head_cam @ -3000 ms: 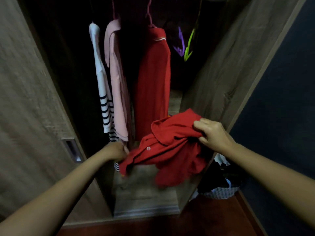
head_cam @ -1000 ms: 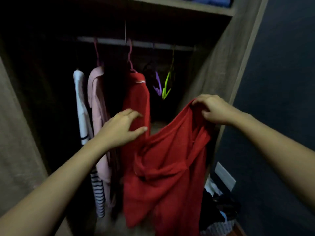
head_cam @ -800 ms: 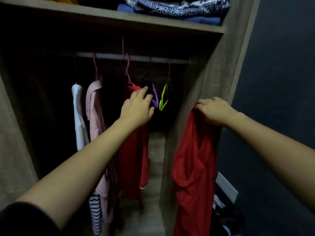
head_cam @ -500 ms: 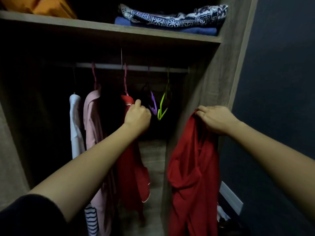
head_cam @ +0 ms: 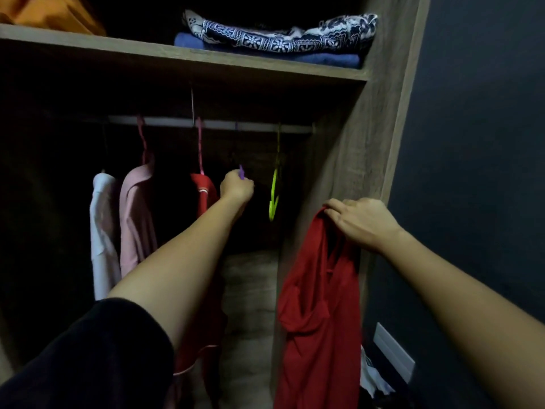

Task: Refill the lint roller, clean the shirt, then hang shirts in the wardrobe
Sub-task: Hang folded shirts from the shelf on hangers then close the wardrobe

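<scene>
The right hand [head_cam: 362, 224] pinches the red shirt [head_cam: 320, 320] by its top at three o'clock; it hangs with its long axis vertical, hem toward five o'clock. Near centre, the left hand [head_cam: 237, 187] grips the purple hanger [head_cam: 241, 172] below the rail [head_cam: 250, 125].

A patterned cloth [head_cam: 280, 39] lies atop a folded blue towel [head_cam: 324, 59].

The head-worn camera faces straight into the open wooden wardrobe [head_cam: 354, 160], close, level with its metal hanging rail [head_cam: 212, 124].
</scene>
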